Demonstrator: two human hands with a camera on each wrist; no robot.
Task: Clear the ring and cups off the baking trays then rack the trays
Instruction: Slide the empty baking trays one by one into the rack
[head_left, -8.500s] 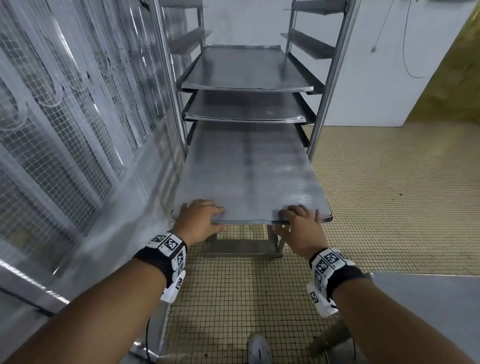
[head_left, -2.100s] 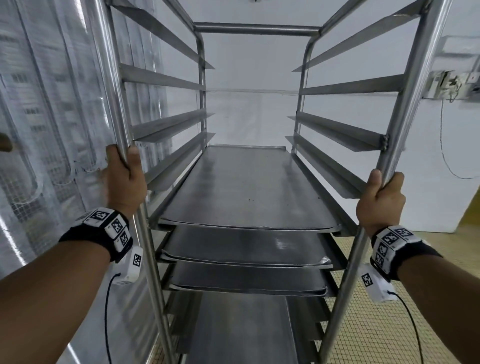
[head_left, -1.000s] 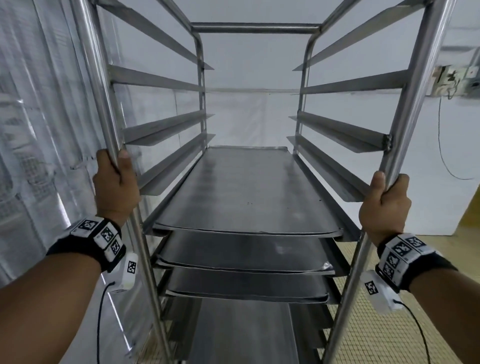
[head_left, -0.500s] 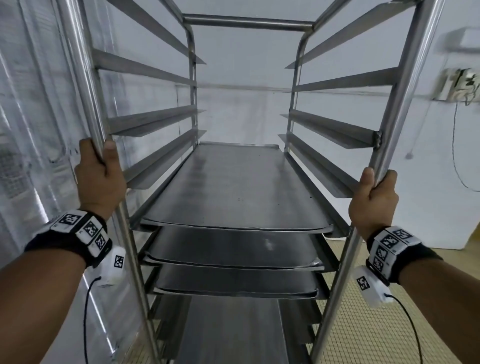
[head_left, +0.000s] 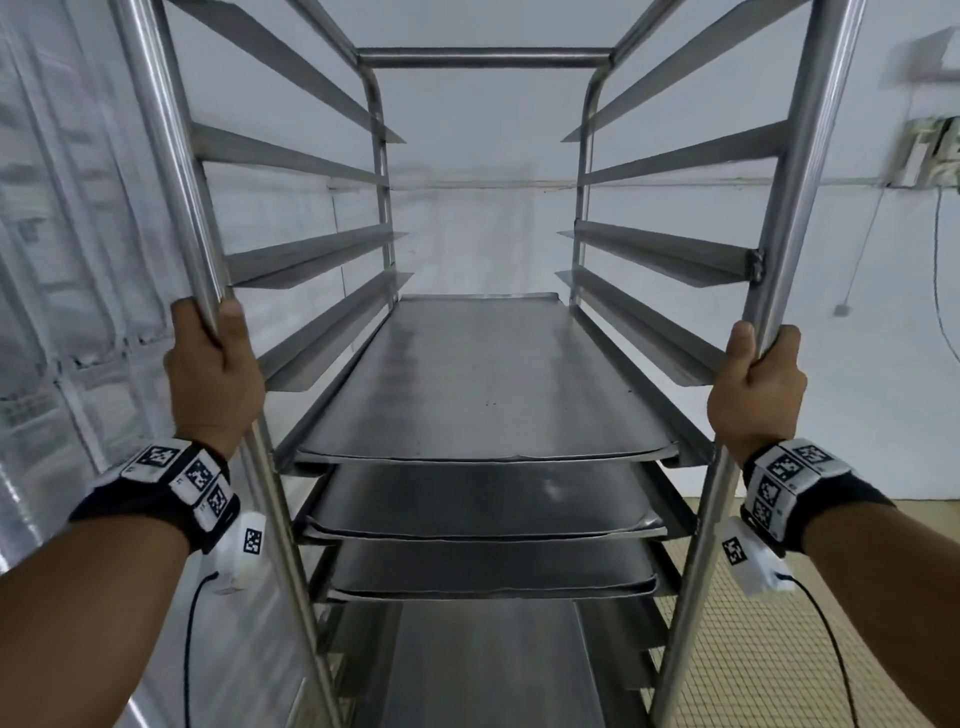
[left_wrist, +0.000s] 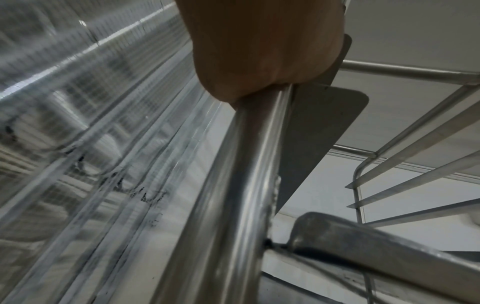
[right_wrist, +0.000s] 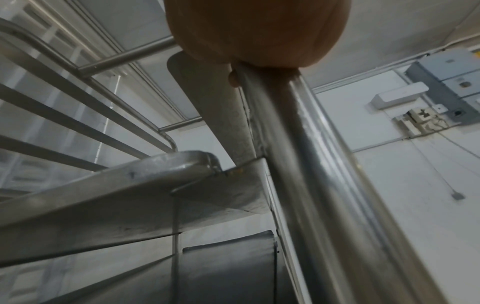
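A tall steel tray rack (head_left: 483, 54) fills the head view. Several bare baking trays lie in its runners: the top tray (head_left: 483, 379), a second tray (head_left: 478, 499) beneath it, a third (head_left: 488, 571) and a lowest one (head_left: 483, 660). My left hand (head_left: 210, 364) grips the rack's front left post (head_left: 171, 156), seen from below as the left post (left_wrist: 233, 205). My right hand (head_left: 756, 384) grips the front right post (head_left: 810, 156), shown close as the right post (right_wrist: 306, 185). No ring or cups are in view.
A wire-mesh partition (head_left: 57, 260) runs close along the rack's left side. A white wall (head_left: 478, 223) stands behind the rack, with a socket box and hanging cables (head_left: 930, 150) at the right. Tiled floor (head_left: 779, 623) shows at the lower right.
Over the last second the rack and background have shifted slightly in view with blur. Both hands keep their grip on the front posts. 8.5 s ago they were sliding a tray into a lower slot.
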